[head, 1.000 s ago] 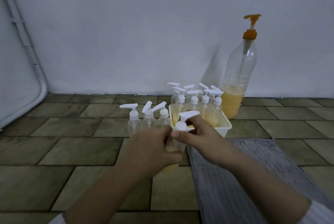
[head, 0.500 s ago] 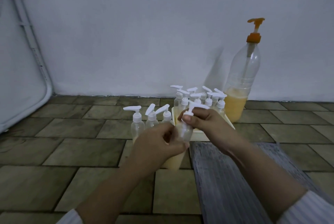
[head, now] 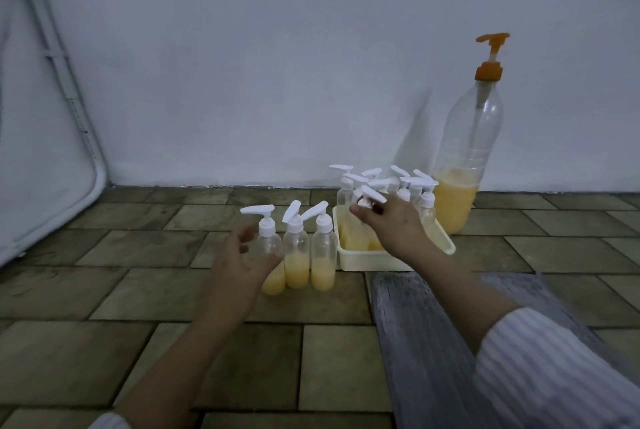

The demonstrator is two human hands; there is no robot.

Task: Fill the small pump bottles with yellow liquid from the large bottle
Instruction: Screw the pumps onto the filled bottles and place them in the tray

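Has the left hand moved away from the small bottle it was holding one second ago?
Yes. The left hand has let go and now sits left of the white tray, open beside the three bottles on the floor; the right hand pinches that bottle's pump over the tray.

Three small pump bottles [head: 297,248] on tiled floor [head: 138,290], part-filled with yellow liquid. Left hand [head: 239,262] open beside them. Right hand [head: 391,224] pinching a pump head [head: 372,193] over white tray [head: 367,260]; large bottle [head: 464,165] behind.

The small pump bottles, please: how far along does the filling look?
Done: three pump bottles on the floor and those in the white tray hold yellow liquid. In hand: the right hand pinches a pump head at the tray; the left hand reaches the leftmost bottle. Left: none looks empty; the large bottle remains part-full.
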